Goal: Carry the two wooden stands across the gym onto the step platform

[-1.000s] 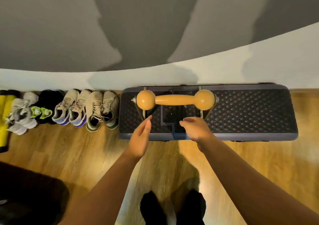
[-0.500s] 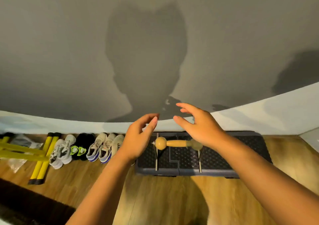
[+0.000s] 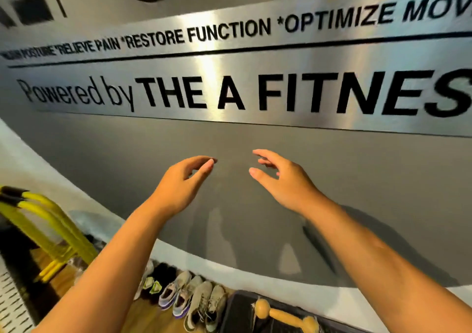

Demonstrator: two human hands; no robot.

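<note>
Two empty hands, left hand (image 3: 182, 179) and right hand (image 3: 283, 179), fingers spread, above wooden stand (image 3: 283, 316) on step platform (image 3: 237, 312).

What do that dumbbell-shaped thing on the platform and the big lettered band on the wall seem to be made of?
The dumbbell-shaped piece looks like smooth, light varnished wood: warm tan with a soft sheen. The lettered band looks like brushed metal or metallic film: silvery, streaked with glare.
</note>
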